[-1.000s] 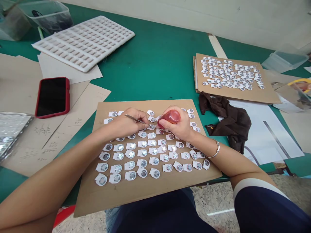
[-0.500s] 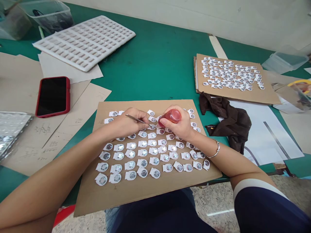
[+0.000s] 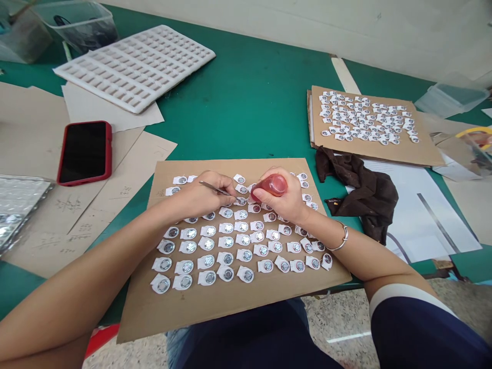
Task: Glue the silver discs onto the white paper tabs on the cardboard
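My left hand (image 3: 205, 197) is closed around thin metal tweezers (image 3: 209, 187), whose tip points down at a small round metal piece on a white tab (image 3: 240, 201). My right hand (image 3: 287, 201) is wrapped round a small red squeeze bottle (image 3: 275, 184). The bottle tilts toward that same piece, and its nozzle end is hard to make out. Both hands are over a brown cardboard sheet (image 3: 146, 318) bearing rows of similar round pieces on white tabs. My hands and forearms hide some of the pieces.
Left are a red-cased phone (image 3: 84, 152), paper sheets (image 3: 134, 169) and a white slotted tray (image 3: 134, 66). On the right lie another cardboard (image 3: 425, 146) with tabbed pieces, a dark brown cloth (image 3: 369, 189) and white paper (image 3: 418, 225). Plastic containers (image 3: 82, 28) stand at the back.
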Demonstrator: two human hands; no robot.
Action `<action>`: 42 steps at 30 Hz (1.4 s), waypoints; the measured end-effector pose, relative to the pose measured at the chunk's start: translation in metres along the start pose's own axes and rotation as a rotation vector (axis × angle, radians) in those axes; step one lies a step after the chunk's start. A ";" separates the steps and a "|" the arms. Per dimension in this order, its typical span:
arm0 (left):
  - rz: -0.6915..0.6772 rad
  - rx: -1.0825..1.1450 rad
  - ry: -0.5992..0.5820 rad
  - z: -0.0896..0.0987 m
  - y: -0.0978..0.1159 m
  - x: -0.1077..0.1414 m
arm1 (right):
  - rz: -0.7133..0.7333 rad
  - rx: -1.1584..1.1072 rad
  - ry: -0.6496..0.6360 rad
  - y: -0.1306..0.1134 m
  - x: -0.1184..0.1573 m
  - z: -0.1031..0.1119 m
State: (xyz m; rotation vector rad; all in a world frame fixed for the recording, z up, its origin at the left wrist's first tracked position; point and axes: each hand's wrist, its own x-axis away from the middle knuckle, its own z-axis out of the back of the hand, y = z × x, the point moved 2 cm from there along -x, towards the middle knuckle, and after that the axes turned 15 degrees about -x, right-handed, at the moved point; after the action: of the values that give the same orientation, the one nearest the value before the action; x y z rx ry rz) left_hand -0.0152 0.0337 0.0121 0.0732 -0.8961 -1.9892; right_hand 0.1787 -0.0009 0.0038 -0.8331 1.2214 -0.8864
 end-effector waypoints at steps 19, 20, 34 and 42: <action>-0.014 -0.012 -0.013 0.004 0.008 0.002 | -0.094 -0.141 0.197 0.001 -0.007 0.008; -0.026 -0.009 -0.006 0.008 0.011 0.004 | -0.127 -0.215 0.255 0.001 -0.011 0.013; 0.596 0.764 0.592 0.035 -0.074 0.133 | -0.461 -0.638 0.661 0.021 -0.018 0.132; 0.627 0.939 0.472 0.000 -0.057 0.140 | -0.566 -0.643 0.670 0.037 0.009 0.134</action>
State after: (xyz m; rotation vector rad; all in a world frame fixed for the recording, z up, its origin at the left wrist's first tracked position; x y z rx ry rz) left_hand -0.1364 -0.0559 0.0179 0.6714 -1.2583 -0.8051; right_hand 0.3159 0.0150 -0.0128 -1.5174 1.9573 -1.3131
